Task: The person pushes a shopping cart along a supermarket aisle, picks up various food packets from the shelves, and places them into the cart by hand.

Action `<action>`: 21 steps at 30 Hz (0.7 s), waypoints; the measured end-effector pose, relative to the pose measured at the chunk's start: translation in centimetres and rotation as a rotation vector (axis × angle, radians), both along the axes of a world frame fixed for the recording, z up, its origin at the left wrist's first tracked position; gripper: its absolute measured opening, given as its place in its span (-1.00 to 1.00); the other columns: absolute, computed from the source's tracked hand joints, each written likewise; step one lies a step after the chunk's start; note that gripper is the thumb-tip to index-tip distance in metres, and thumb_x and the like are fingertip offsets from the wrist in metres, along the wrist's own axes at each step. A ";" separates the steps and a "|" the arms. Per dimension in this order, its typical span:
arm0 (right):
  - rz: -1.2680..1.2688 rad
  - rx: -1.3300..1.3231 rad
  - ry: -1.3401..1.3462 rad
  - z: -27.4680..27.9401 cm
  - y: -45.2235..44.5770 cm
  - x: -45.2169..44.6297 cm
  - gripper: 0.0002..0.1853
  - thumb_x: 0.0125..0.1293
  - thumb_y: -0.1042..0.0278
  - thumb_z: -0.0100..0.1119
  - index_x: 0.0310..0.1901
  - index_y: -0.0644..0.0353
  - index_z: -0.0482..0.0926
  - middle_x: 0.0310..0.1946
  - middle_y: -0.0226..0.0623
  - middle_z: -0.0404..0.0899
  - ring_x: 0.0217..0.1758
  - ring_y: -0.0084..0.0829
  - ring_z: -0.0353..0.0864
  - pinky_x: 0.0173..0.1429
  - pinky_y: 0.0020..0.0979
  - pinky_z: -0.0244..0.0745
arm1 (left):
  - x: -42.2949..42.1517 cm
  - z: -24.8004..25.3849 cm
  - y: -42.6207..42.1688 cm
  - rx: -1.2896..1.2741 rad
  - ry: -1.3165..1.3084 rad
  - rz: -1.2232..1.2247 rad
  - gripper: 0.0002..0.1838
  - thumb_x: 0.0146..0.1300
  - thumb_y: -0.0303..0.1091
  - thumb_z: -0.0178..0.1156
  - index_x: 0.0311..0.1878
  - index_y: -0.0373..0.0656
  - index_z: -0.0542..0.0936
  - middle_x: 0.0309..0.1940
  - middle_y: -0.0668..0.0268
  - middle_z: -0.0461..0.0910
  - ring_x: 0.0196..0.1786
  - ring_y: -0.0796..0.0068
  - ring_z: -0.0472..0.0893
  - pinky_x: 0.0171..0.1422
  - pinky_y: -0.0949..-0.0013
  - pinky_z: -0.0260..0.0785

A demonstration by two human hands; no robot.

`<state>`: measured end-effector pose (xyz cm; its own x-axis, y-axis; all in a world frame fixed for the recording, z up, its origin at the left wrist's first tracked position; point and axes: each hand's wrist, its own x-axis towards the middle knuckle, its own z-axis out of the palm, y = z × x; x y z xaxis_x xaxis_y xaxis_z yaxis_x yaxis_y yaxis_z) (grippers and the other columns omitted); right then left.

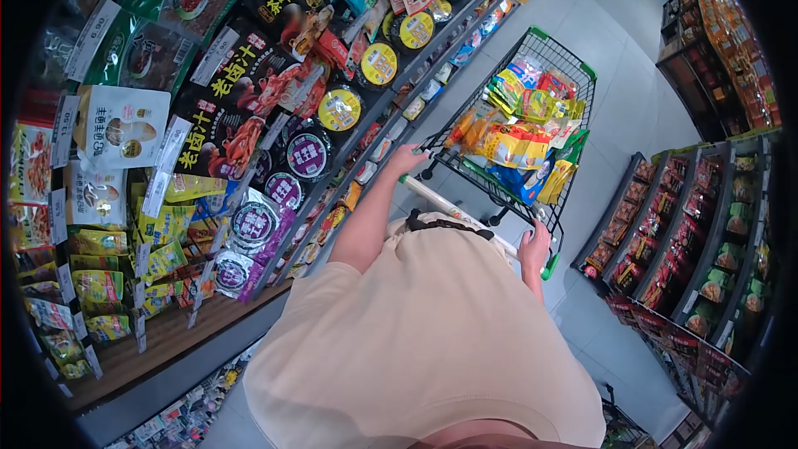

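A black wire shopping cart [582, 87] with green corners stands in front of me, full of colourful packets. Its pale handle [445, 202] runs slantwise close to my waist. My left hand [406, 159] is closed at the handle's left end, beside the cart's near corner. At the other end, my right hand [535, 244] is closed round the handle, partly hidden from view. Inside the cart lie a yellow and red bag [517, 144], a blue bag [517, 183] and several yellow packets. A black strap or cord [453, 225] hangs at my waist.
On the left, a tall shelf holds seasoning packets [229, 137], round tubs [341, 108] and price tags. Stepped racks [665, 229] of red packets stand to the right. Farther back is a display of orange goods [731, 41]. Grey floor tiles [598, 0] line the aisle.
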<state>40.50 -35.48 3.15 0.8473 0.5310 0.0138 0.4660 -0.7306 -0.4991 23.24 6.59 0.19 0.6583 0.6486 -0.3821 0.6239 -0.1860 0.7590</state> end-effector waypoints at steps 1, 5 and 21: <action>-0.004 -0.001 0.001 0.0 0.0 0.0 -0.58 0.27 0.48 0.15 0.19 0.19 0.53 0.17 -0.09 0.57 0.30 -0.07 0.47 0.43 -0.15 0.30 | 0.0 -0.2 0.0 -0.001 0.001 -0.004 -0.48 0.18 0.00 0.39 0.15 -0.06 0.68 -0.08 0.04 0.74 0.00 0.12 0.71 0.12 0.19 0.49; -0.017 0.047 -0.019 0.2 0.2 -0.2 -0.60 0.22 0.51 0.14 0.13 0.24 0.55 0.11 -0.04 0.59 0.24 -0.01 0.50 0.41 -0.11 0.30 | 0.1 1.2 -0.1 -0.019 0.015 -0.025 -0.43 0.21 0.05 0.36 0.18 -0.12 0.65 -0.05 0.00 0.72 0.05 0.13 0.69 0.17 0.23 0.47; -0.011 0.038 -0.040 0.2 0.0 0.0 -0.61 0.21 0.53 0.13 0.11 0.22 0.55 0.07 -0.07 0.59 0.22 -0.04 0.52 0.40 -0.11 0.30 | 0.3 0.3 -0.2 0.061 0.089 -0.050 -0.38 0.25 0.19 0.29 0.17 -0.12 0.65 0.00 -0.09 0.68 0.14 0.04 0.65 0.24 0.21 0.44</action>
